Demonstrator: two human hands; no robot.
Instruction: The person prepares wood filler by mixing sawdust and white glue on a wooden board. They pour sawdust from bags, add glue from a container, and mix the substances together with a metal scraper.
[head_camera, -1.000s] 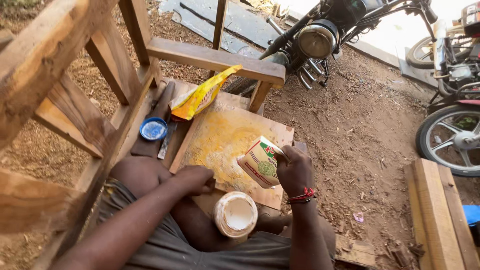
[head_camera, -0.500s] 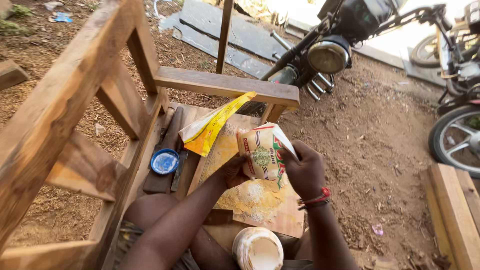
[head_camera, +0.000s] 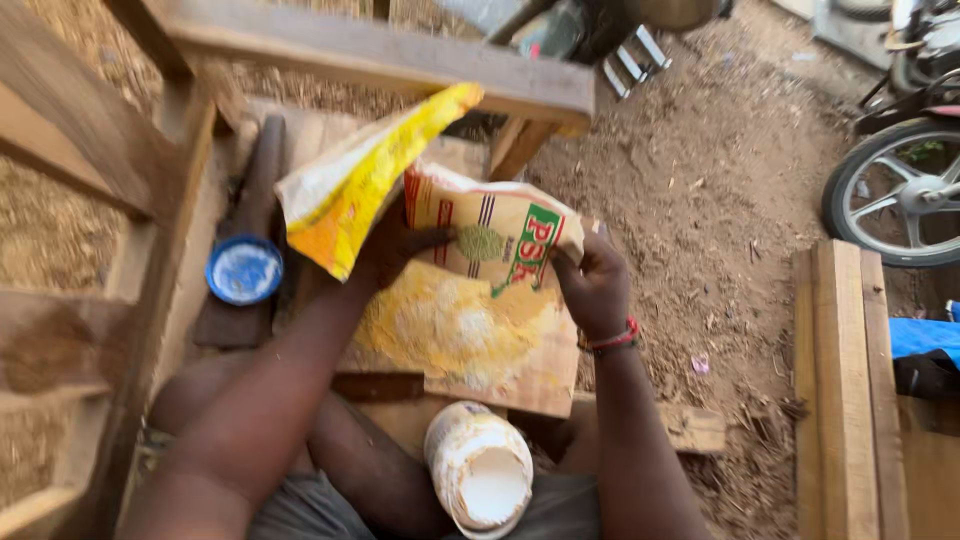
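Paper bag (head_camera: 495, 240), head view: right hand (head_camera: 595, 285) pinches its right edge, left hand (head_camera: 395, 250) fingers clamp its left side. Yellow powder (head_camera: 450, 325) already lies on the board (head_camera: 520, 380) just below the fingers. White tub (head_camera: 480, 470) sits open, nearer the body.

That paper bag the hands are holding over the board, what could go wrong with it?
The paper bag is held tilted by the left hand and right hand over a board covered in yellow powder. More powder might spill past the board's edge onto the dirt. The open white tub sits close below, so an arm could perhaps knock it.
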